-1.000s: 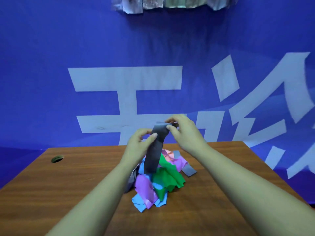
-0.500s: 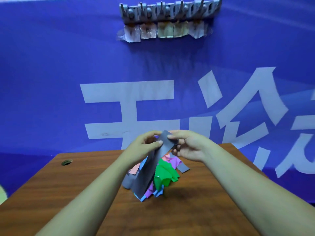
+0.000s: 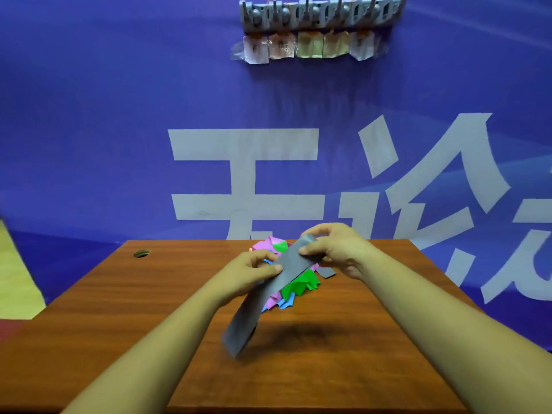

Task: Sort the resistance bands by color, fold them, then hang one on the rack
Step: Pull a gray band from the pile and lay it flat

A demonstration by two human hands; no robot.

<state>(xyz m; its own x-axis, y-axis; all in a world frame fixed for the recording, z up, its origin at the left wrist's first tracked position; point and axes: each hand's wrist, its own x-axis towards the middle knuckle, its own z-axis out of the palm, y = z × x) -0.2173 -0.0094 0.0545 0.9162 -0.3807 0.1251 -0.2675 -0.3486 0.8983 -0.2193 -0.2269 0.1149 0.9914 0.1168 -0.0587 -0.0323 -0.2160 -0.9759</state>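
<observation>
Two hands pinch one grey band [image 3: 274, 289] above the table [image 3: 119, 309]: your left hand [image 3: 254, 271] grips its middle, your right hand [image 3: 337, 248] its upper end. The free end hangs toward 7 o'clock. Bring the ends together squarely before creasing. The unsorted pile [image 3: 301, 283] lies behind at 12 o'clock. No bin shows, and the rack [image 3: 319, 11], high at 12 o'clock, bears no band.

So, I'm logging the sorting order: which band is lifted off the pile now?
The grey band, pinched between the left hand and right hand; the green band, pink band and blue band lie heaped on the table.
</observation>
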